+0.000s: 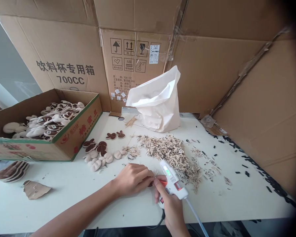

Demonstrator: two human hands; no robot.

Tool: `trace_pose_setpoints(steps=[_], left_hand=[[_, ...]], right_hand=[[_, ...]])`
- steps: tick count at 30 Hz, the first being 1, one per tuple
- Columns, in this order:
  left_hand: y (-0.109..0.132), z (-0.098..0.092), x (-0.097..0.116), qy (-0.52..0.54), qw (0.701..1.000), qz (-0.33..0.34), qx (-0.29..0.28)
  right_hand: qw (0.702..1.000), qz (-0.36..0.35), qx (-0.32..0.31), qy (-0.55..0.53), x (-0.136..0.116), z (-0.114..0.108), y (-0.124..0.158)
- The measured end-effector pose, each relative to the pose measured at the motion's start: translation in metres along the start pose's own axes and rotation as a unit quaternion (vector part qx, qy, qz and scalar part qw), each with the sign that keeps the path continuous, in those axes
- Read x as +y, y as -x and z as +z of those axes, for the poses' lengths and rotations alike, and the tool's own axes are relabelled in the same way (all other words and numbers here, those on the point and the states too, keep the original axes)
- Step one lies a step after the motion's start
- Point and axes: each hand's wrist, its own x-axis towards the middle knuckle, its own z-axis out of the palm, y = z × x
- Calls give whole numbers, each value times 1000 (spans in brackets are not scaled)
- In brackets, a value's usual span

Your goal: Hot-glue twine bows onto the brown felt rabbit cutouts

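My right hand [171,204] is wrapped round the handle of a white hot glue gun [171,179], with a long glue stick [197,217] running out of its back. The thumb and index finger of that hand reach forward to the fingertips of my left hand [135,179]. My left hand is closed on a small brown plush piece [150,184], mostly hidden by the fingers. Just beyond lies a heap of short cream cord pieces [167,151]. To the left are several brown and white plush bunny-shaped pieces [101,148], and two brown ones [115,135] lie apart behind them.
An open carton [86,125] at the left holds many plush pieces. Near it are stacked brown-and-white pieces [12,171] and a cardboard scrap [36,190]. A white bag [160,112] and thin sticks [130,121] stand behind. Black bits [246,173] lie right; cardboard walls [212,65] enclose the table.
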Motion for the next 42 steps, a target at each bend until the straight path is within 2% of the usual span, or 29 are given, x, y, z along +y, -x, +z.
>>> trace_pose_setpoints(steps=[26,34,42], left_hand=[[3,3,0,6,1000,-6,8],[1,2,-1,-5,999,8,31],[3,4,-3,-18,999,-8,30]], right_hand=[[1000,-4,-22,11,7,-6,-5],[999,9,-25,36,4,-7,-3],[999,12,-42,8,7,-7,-5]])
